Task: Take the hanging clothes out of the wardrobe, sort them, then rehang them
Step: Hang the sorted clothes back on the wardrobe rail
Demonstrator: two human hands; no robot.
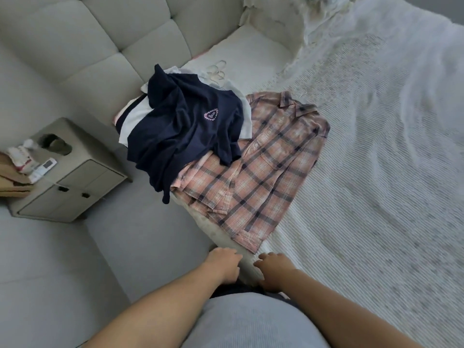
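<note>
White textured bedspread [376, 172] fills the right side of the view, w/ a grey tufted headboard [88, 33] across the top left and a grey floor at lower left. Small grey nightstand [75, 182] sits at 9 o'clock, w/ a white remote [47, 165] and some papers on top; details too blurred to read.

Clothes lie near the bed's left edge, approx. centre frame. Plaid shirt [266, 167], pink/peach w/ dark navy check, is spread flat, buttoned front up, collar pointing to 1 o'clock, hem toward 6 o'clock. A thin wire hanger hook [302, 92] shows just beyond the collar. Navy top [185, 126] w/ a small pink round logo on the chest lies crumpled at 10 o'clock of the plaid shirt, overlapping its left side and draping off the bed edge. Under the navy top sits a pile of white and pale garments [136, 116]. Pale hangers [217, 71] lie bunched at 12 o'clock of the pile, on the white sheet.

Both forearms reach in from 6 o'clock. Left hand [222, 266] hovers palm down just below the plaid shirt's hem, fingers loosely curled, holding nothing. Right hand [272, 270] sits just beside it at 3 o'clock, palm down, fingers relaxed and slightly spread, also holding nothing; cannot tell if it touches the bed edge. Neither hand touches the clothes.
</note>
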